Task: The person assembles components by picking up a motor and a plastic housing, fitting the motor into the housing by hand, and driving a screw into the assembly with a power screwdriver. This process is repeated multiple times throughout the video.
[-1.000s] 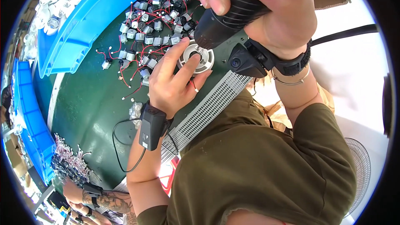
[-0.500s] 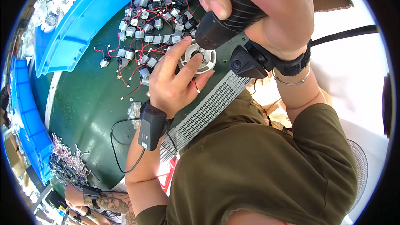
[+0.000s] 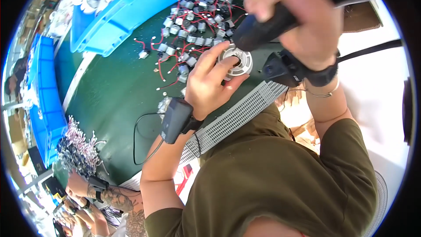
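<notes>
My left hand [image 3: 206, 85] grips a white round plastic housing [image 3: 247, 65], fingers laid over its face and thumb along its near edge. A small dark opening shows near the housing's middle. My right hand [image 3: 313, 26], somewhat blurred, is wrapped round a black electric screwdriver [image 3: 263, 30]. The screwdriver's nose points down at the housing, just beside my left fingertips; its tip is hidden, so I cannot tell whether it touches. Just beyond lie several small silver motors [image 3: 199, 41] with red wires, heaped on the green tabletop [image 3: 127, 92].
A blue bin [image 3: 131, 15] with white plastic parts stands at the far left, another blue bin [image 3: 44, 96] beside it. A perforated pale strip [image 3: 245, 114] edges the table near me. Bundled wires [image 3: 81, 149] lie at left, near a co-worker's tattooed arm [image 3: 114, 197].
The whole view has shifted, so table, bins and hands sit farther right in the picture. Both hands keep their holds, the screwdriver still over the housing.
</notes>
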